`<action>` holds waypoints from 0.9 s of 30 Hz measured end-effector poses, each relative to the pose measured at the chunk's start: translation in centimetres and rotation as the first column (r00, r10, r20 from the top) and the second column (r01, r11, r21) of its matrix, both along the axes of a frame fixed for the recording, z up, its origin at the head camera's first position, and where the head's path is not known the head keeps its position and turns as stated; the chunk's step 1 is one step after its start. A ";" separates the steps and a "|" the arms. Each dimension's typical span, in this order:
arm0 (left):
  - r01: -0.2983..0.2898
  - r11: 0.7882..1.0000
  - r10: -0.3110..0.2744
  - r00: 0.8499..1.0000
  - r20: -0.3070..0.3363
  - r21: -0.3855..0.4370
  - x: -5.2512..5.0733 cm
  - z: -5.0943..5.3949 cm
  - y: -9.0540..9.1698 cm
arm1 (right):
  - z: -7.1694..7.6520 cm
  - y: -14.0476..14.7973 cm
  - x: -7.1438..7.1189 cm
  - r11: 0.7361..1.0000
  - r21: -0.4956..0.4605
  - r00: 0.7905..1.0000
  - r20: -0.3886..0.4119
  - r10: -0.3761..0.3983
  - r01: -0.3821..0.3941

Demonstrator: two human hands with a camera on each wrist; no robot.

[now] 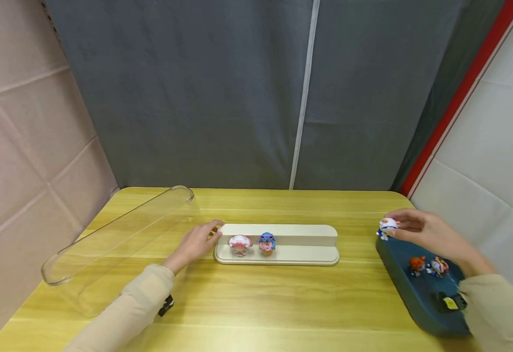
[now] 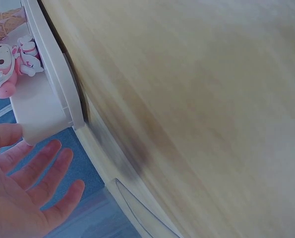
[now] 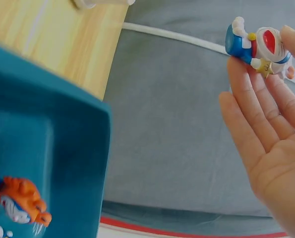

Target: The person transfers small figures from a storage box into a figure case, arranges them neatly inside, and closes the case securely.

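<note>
My left hand [image 1: 200, 240] is at the left end of a cream stepped display stand [image 1: 300, 254]. Its fingers [image 2: 53, 171] are spread and relaxed, with thumb and index finger at the stand's end corner. On the stand's lower step sit a pink-and-white figurine [image 1: 240, 246] and a blue figurine with an ice-cream cone [image 1: 267, 244]. My right hand [image 1: 432, 237] pinches a small blue-and-white figurine [image 3: 261, 47] between thumb and fingertips, above the far edge of a dark blue tray [image 1: 399, 278]. In the right wrist view, the figurine lies sideways with its red mouth showing.
Inside the tray are an orange figurine [image 1: 416, 264], another figurine [image 1: 438, 267] and a black item with a yellow patch [image 1: 450, 303]. A clear plastic cover [image 1: 120, 244] stands on the table's left side. A small black object [image 1: 166, 305] lies beside my left sleeve.
</note>
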State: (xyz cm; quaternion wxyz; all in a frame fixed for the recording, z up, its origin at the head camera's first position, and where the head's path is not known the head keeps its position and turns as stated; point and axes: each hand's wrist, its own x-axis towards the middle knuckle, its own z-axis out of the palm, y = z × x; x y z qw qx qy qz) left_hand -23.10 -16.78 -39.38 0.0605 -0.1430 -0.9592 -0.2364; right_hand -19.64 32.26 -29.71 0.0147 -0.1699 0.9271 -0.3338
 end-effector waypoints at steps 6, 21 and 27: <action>0.000 1.000 0.000 1.000 -0.003 -0.001 0.0 0.0 0.0 | 0.3 -1.2 -0.4 1.000 -0.004 1.000 -0.003 0.001 -0.001; 0.010 1.000 -0.010 1.000 -0.007 0.000 0.0 0.0 -0.1 | -0.6 -4.4 -1.7 0.992 -0.108 0.998 0.007 0.063 -0.062; 0.010 1.000 -0.010 1.000 0.002 0.000 0.0 0.0 -0.1 | -1.4 -5.5 -2.0 0.987 -0.141 0.996 0.042 0.082 -0.075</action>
